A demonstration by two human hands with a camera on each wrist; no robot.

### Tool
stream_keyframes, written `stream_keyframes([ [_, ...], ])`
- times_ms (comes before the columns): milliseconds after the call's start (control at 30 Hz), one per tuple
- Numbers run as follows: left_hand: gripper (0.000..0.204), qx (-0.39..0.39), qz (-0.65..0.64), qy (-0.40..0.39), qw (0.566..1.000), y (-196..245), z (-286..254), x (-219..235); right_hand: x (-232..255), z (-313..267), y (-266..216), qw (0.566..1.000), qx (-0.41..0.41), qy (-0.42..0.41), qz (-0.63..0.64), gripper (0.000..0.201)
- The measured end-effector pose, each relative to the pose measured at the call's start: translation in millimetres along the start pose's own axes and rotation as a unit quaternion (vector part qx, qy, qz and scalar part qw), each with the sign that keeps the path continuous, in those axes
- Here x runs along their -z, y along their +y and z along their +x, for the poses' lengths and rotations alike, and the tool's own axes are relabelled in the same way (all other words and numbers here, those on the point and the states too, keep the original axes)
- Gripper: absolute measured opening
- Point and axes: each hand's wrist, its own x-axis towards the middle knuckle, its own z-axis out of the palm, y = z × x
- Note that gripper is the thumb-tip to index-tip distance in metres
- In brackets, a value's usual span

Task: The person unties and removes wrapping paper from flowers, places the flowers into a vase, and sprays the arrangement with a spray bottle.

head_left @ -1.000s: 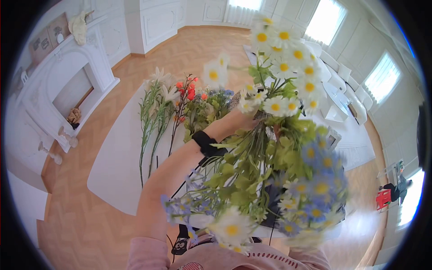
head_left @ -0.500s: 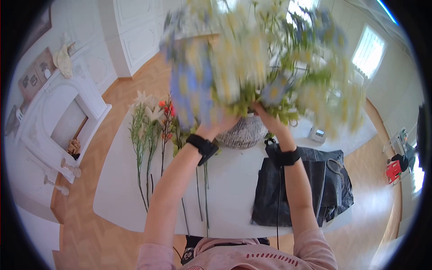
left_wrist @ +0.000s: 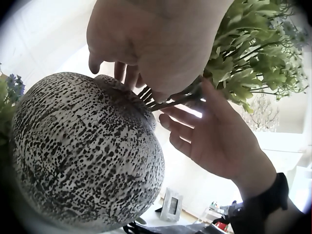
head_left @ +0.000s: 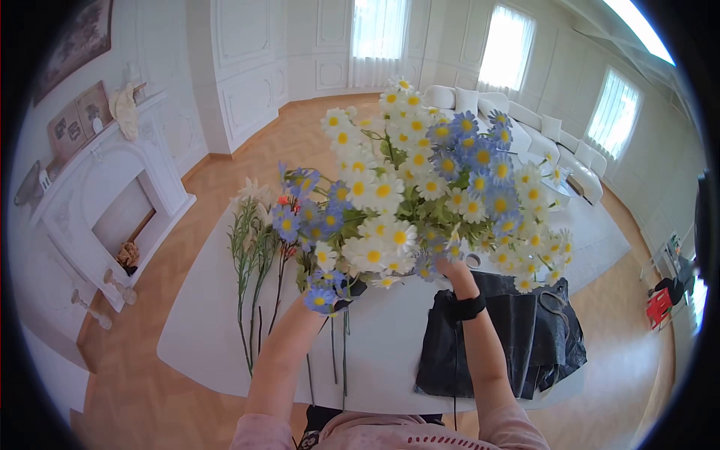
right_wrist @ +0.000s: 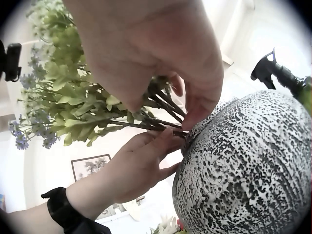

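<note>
in the middle of the head view, a big bunch of white and blue daisies (head_left: 405, 195) spreads over the table (head_left: 202, 322), hiding the vase behind it. the left wrist view shows the speckled black-and-white vase (left_wrist: 87, 151) at the left and lower left, and the right wrist view has it at the lower right. the bunch's dark stems (right_wrist: 168, 105) reach down to the vase's mouth.

the left hand (right_wrist: 136, 168) grips the stems close to the mouth, thumb on one side and fingers on the other. the right hand (left_wrist: 214, 136) curls loosely round the same stems, its fingertips near the rim; how firmly it presses cannot be told. both wrists wear black bands.

left of the bunch in the head view, white lilies (head_left: 253, 196) lie on the table with their long green stalks pointing down the frame, and coral-red blossoms (head_left: 285, 201) show just beside them. at the lower right, crumpled black sheeting (head_left: 487, 330) covers part of the table, with a grey looped thing on top. a green bottle with a black trigger (right_wrist: 292, 83) stands by the vase, upper right of the right wrist view. a white fireplace (head_left: 161, 161) fills the left side of the head view, and a white sofa (head_left: 525, 112) is at the upper right.
</note>
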Motion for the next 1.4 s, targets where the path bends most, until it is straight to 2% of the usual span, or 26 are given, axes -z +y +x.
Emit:
stream_keyframes([
  [100,0.024,0.014,-0.014,-0.035,0.999,-4,19,8,-18,5,37,0.981,-0.014,0.057,0.186,0.042],
  [133,0.023,0.021,-0.023,-0.047,0.998,-2,19,10,1,-4,14,0.989,0.141,0.035,0.042,0.039],
  [233,0.022,0.055,-0.062,-0.085,0.993,-6,-8,19,21,-16,-6,0.993,0.119,-0.013,-0.022,0.038],
  [267,0.022,0.073,-0.077,-0.098,0.989,-10,-19,20,21,-19,11,0.928,0.321,0.021,-0.190,0.036],
  [300,0.022,0.099,-0.094,-0.110,0.984,-19,-17,13,28,-27,28,0.962,0.219,-0.027,-0.163,0.033],
  [333,0.022,0.131,-0.112,-0.126,0.977,-22,-37,14,36,-42,14,0.981,0.110,-0.081,-0.138,0.031],
  [367,0.021,0.194,-0.134,-0.149,0.960,-4,-77,12,49,-62,-51,0.971,-0.018,-0.236,-0.016,0.033],
  [400,0.021,0.261,-0.114,-0.253,0.925,-4,-90,22,50,-73,-55,0.975,-0.005,-0.220,0.021,0.035],
  [433,0.025,0.315,-0.097,-0.354,0.875,-5,-100,33,51,-80,-61,0.969,-0.016,-0.245,0.019,0.035],
  [500,0.022,0.336,-0.074,-0.386,0.856,1,-125,69,51,-86,-72,0.934,0.040,-0.340,-0.102,0.031],
  [533,0.020,0.344,-0.045,-0.412,0.843,6,-138,78,42,-88,-66,0.917,0.122,-0.353,-0.139,0.029],
  [567,0.020,0.348,-0.049,-0.412,0.841,10,-147,79,36,-89,-65,0.915,0.120,-0.357,-0.141,0.029],
  [633,0.021,0.404,-0.035,-0.449,0.796,15,-164,75,13,-92,-79,0.877,0.032,-0.465,-0.116,0.027],
  [667,0.025,0.393,-0.046,-0.447,0.802,16,-176,64,-1,-91,-76,0.865,0.056,-0.486,-0.115,0.026],
  [700,0.025,0.397,-0.049,-0.443,0.802,21,-184,51,-14,-97,-77,0.877,0.090,-0.465,-0.078,0.023],
  [800,0.023,0.401,-0.101,-0.433,0.801,35,-191,12,-62,-97,-75,0.858,0.091,-0.501,-0.066,0.020],
  [867,0.020,0.382,-0.110,-0.387,0.832,44,-198,-13,-87,-97,-83,0.858,0.093,-0.503,-0.059,0.019],
  [933,0.020,0.367,-0.104,-0.398,0.834,47,-199,-27,-106,-94,-91,0.867,0.039,-0.493,-0.063,0.018],
  [967,0.020,0.352,-0.094,-0.410,0.836,46,-198,-30,-113,-92,-90,0.867,0.039,-0.493,-0.066,0.018],
  [1000,0.020,0.353,-0.096,-0.409,0.836,45,-199,-31,-122,-91,-84,0.892,0.065,-0.446,-0.042,0.020],
  [1033,0.021,0.349,-0.095,-0.435,0.825,44,-200,-32,-129,-89,-80,0.913,0.090,-0.398,-0.017,0.022],
  [1067,0.022,0.344,-0.093,-0.462,0.812,42,-201,-32,-133,-87,-79,0.912,0.090,-0.399,-0.017,0.022],
  [1133,0.022,0.355,-0.094,-0.476,0.799,40,-203,-31,-142,-84,-77,0.923,0.090,-0.365,-0.080,0.028],
  [1200,0.022,0.365,-0.095,-0.489,0.786,39,-208,-32,-154,-84,-71,0.923,0.088,-0.362,-0.093,0.026],
  [1367,0.015,0.362,-0.132,-0.455,0.803,40,-217,-36,-169,-81,-67,0.914,0.086,-0.380,-0.112,0.017],
  [1400,0.015,0.365,-0.129,-0.454,0.802,39,-217,-36,-170,-79,-70,0.919,0.060,-0.380,-0.088,0.014],
])
